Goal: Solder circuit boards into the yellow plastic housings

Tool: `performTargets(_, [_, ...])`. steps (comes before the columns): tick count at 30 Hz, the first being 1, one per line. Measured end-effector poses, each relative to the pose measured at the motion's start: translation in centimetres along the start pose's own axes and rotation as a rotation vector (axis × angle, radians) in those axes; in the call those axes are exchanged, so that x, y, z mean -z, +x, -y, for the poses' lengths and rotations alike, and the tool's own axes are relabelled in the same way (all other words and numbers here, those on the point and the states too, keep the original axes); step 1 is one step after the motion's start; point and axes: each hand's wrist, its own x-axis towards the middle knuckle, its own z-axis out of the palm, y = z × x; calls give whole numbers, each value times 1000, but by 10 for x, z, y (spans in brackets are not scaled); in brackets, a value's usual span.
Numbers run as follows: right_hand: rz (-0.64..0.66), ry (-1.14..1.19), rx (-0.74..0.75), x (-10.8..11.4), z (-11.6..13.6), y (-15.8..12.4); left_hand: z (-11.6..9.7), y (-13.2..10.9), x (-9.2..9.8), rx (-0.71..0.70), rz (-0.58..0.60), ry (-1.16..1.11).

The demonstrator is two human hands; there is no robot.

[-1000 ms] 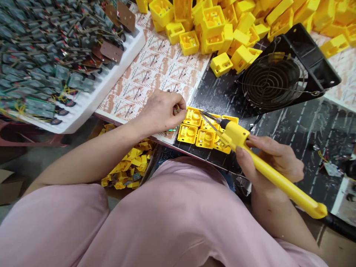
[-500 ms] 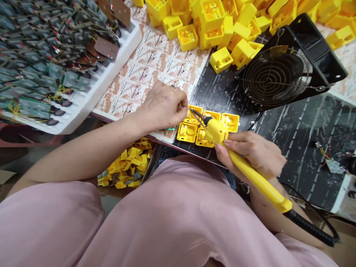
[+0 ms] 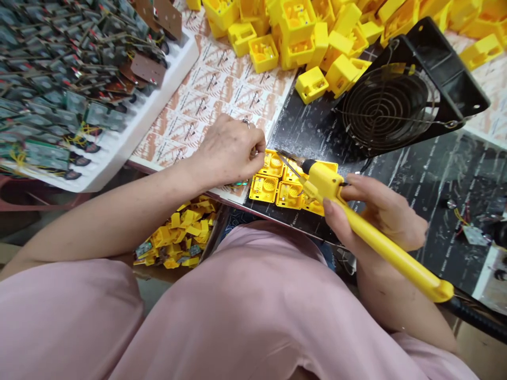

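Note:
My right hand (image 3: 390, 214) grips a yellow soldering iron (image 3: 390, 253), thumb on the near side and fingers by the trigger. Its dark metal tip and a thin side tube point left, over a block of small open yellow plastic cases (image 3: 263, 189) set in two rows. My left hand (image 3: 232, 150), with a ring on one finger, is closed in a pinch at the left end of the rows. What its fingertips hold is hidden. A bit of green circuit board (image 3: 240, 183) shows under that hand.
A white foam tray (image 3: 174, 79) full of circuit boards lies at left. Yellow cases (image 3: 299, 24) are heaped at the back. A black fan (image 3: 396, 105) stands at right, near a small wired board (image 3: 475, 235). Below the table edge, a box holds yellow pieces (image 3: 186, 227).
My right hand and the soldering iron have moved right, drawing the tip back from my left fingertips. The right fingers have loosened somewhat. My left hand stays nearly in place.

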Motion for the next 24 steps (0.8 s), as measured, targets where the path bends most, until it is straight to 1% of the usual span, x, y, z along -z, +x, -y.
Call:
performTargets(2, [13, 5, 1, -1, -1, -2, 3, -1, -4, -9, -24, -14])
performTargets(5, [-34, 48, 60, -2, -3, -2, 6, -3, -9, -10, -47, -45])
performTargets(7, [-38, 85, 72, -2, -4, -2, 9, -5, -11, -17, -68, -81])
performTargets(10, [-21, 91, 26, 3, -5, 0, 12, -8, -9, -15, -81, -188])
performTargets(12, [-3, 64, -9, 7, -5, 0, 15, -10, -6, -20, -59, -265])
performTargets(14, [50, 76, -12, 11, -5, 2, 16, -10, -2, -35, -19, -287])
performTargets(18, [102, 197, 51, 10, -2, 7, 13, -7, 6, -42, 77, -207])
performTargets(21, [151, 186, 57, 8, 0, 8, 10, -2, 9, -35, 131, -150])
performTargets(24, [146, 167, 60, 5, 0, 8, 9, 3, 11, -47, 139, -134])
